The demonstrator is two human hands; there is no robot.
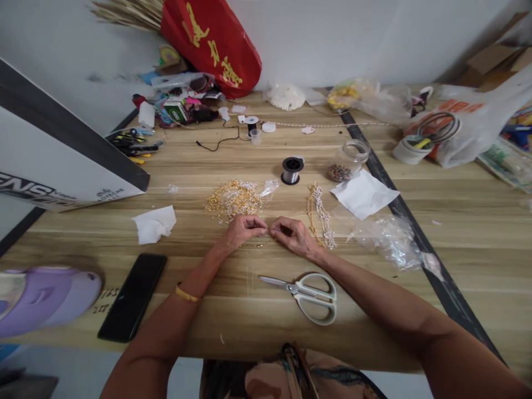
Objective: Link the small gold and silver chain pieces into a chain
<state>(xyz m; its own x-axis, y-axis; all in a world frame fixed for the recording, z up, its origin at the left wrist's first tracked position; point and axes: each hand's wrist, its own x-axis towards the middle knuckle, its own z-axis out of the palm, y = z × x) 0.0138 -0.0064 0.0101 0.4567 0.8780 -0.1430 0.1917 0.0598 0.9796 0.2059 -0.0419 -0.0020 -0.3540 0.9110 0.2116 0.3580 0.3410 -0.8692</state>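
My left hand (246, 229) and my right hand (290, 233) are close together at the middle of the table, fingertips almost meeting. Each pinches a part of a thin gold chain (257, 245), which sags just below them. Beyond my left hand lies a pile of gold and silver beads and chains (235, 200). Gold and silver bead strands (322, 216) rest to the right of my right hand. Scissors (310, 295) with pale handles lie nearer to me, blades pointing left.
A wire spool (292, 170) stands behind my hands. Around are a jar of beads (348, 160), white paper (364, 194), clear plastic bags (388, 239), a white tissue (154, 224), a black phone (133, 297), a purple object (54, 299) and pliers (133, 145).
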